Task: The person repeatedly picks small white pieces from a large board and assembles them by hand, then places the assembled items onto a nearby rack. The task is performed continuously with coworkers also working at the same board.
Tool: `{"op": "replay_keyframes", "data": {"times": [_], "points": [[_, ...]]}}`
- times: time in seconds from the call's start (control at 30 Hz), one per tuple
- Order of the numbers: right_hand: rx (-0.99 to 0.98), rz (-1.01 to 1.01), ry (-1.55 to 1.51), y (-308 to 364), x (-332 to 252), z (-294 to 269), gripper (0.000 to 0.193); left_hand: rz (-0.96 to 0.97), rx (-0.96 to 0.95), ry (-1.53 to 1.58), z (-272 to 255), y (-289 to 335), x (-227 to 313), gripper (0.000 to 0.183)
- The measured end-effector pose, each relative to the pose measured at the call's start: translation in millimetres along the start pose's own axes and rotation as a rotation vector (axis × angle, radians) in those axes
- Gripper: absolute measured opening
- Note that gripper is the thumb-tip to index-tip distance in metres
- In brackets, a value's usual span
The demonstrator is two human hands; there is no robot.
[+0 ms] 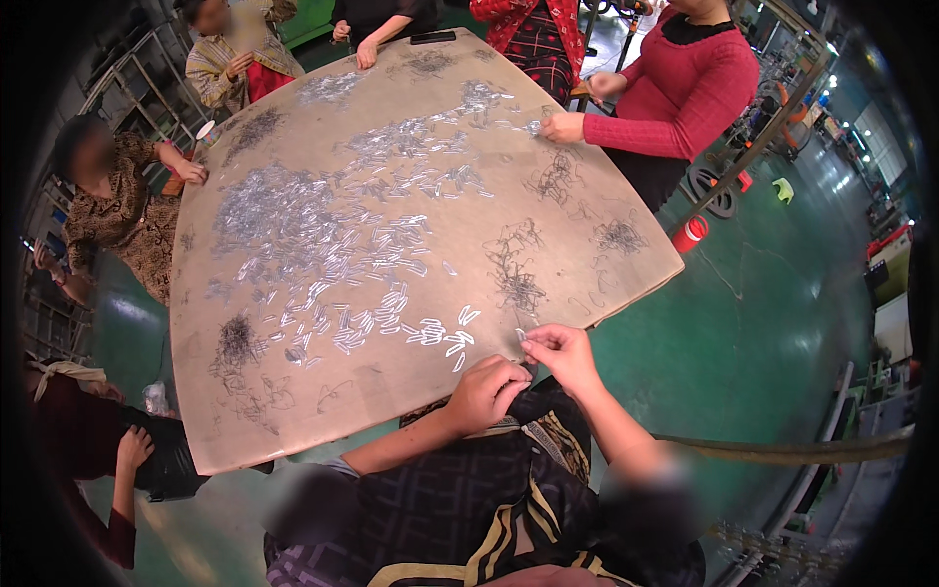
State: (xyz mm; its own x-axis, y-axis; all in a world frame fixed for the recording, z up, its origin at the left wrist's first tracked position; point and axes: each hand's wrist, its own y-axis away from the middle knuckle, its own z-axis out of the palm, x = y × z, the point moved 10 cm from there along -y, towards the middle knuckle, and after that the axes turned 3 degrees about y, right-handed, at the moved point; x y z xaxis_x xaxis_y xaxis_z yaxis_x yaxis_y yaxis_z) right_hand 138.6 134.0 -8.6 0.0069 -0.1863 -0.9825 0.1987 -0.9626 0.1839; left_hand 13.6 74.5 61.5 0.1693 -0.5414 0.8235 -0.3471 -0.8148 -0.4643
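At the near edge of the brown-covered table (567,230), my two hands are close together. My right hand (565,360) pinches a small shiny clear strip (521,335) between thumb and fingertips. My left hand (487,393) is curled, its fingers pressed together just beside the right fingertips; what it grips, if anything, is too small to make out. Just beyond my left hand lie several loose shiny strips (458,342), at the near end of a large scattered spread of similar pieces (284,220). A tangle of thin dark strands (516,274) lies beyond my right hand.
More dark tangles lie near the left edge (238,342) and right corner (618,236). A dark phone (432,38) rests at the far edge. Several people stand or sit around the table, one in a red sweater (685,93). A red container (691,233) stands beyond the right corner.
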Motion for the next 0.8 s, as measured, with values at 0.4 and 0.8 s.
{"op": "replay_keyframes", "data": {"times": [0.4,0.8], "points": [[0.16,-0.147,0.289,53,-40,-13,0.009,-0.036,0.049,-0.017,6,-4,-8,0.01],[0.239,-0.38,0.627,65,-64,-2,0.007,-0.113,-0.025,-0.034,13,-3,-19,0.01]]}}
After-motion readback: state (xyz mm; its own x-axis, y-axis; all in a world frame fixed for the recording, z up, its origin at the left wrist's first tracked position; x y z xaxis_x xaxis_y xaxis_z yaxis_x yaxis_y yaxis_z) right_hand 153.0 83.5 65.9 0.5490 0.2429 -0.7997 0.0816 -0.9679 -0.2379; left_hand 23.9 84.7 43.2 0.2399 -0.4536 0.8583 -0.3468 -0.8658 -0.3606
